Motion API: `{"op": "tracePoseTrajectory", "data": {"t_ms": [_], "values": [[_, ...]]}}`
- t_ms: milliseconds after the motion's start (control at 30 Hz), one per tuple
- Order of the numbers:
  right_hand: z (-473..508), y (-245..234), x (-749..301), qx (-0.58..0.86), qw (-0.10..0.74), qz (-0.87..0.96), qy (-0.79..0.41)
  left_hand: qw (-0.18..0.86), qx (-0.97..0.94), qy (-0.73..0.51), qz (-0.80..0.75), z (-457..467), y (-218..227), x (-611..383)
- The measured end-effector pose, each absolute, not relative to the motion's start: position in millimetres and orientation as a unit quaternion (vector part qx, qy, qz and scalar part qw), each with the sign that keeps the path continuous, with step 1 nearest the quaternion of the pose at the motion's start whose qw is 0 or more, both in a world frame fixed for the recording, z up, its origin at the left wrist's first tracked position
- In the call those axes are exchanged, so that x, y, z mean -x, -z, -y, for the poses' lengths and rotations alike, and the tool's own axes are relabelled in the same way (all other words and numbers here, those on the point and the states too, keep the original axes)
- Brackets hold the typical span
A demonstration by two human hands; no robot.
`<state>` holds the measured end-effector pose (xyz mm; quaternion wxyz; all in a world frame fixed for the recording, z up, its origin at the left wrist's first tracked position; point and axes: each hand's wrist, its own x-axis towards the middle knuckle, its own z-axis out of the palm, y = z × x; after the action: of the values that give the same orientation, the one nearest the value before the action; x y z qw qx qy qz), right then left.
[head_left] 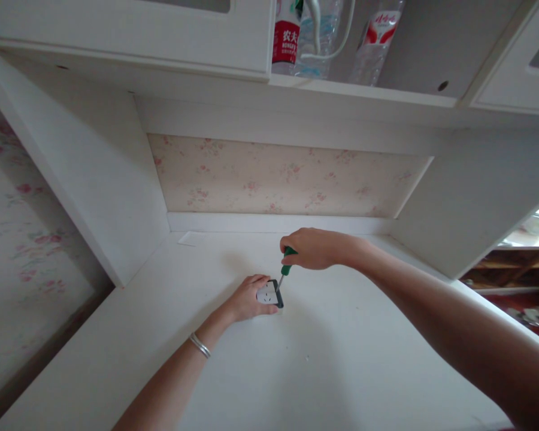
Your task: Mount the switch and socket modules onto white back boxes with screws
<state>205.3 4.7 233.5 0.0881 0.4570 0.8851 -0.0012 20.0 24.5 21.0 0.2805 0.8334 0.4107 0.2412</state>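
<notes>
A wall socket (266, 294) with a white face and a dark frame lies on the white desktop. My left hand (250, 297) grips it from the left, with fingers at its far edge and thumb at its near edge. My right hand (312, 248) is closed around the green handle of a screwdriver (286, 263). The screwdriver slants down to the left, and its metal tip meets the right side of the socket. Whether the tip sits in a screw or a slot is too small to tell.
White desktop (233, 371) spreads under both arms, with a small pale slip (188, 239) near its back left. Side panels (81, 161) enclose it. Overhead, an open cabinet shelf (363, 88) holds several plastic bottles (377, 42) and a white cable (317, 27).
</notes>
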Motion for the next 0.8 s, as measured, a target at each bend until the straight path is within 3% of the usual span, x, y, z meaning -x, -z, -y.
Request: {"op": "tracePoseTrajectory", "data": {"t_ms": [133, 333, 533, 800], "values": [[-7.4, -229.4, -200.9, -0.524, 0.069, -0.846, -0.06, 0.276, -0.834, -0.245, -0.41, -25.0, -20.6, -20.3], [-7.4, -228.0, -204.4, -0.428, 0.041, -0.898, 0.088, 0.282, -0.833, -0.252, -0.403, -25.9, -19.3, -19.7], [-0.4, -225.0, -195.6, -0.549, 0.041, -0.829, -0.095, 0.289, -0.825, -0.264, -0.408, -22.5, -20.4, -20.4], [-6.3, -216.6, -223.8, -0.562, 0.0, -0.827, -0.02, 0.323, -0.779, -0.321, -0.432, -35.9, -33.1, -1.7]]}}
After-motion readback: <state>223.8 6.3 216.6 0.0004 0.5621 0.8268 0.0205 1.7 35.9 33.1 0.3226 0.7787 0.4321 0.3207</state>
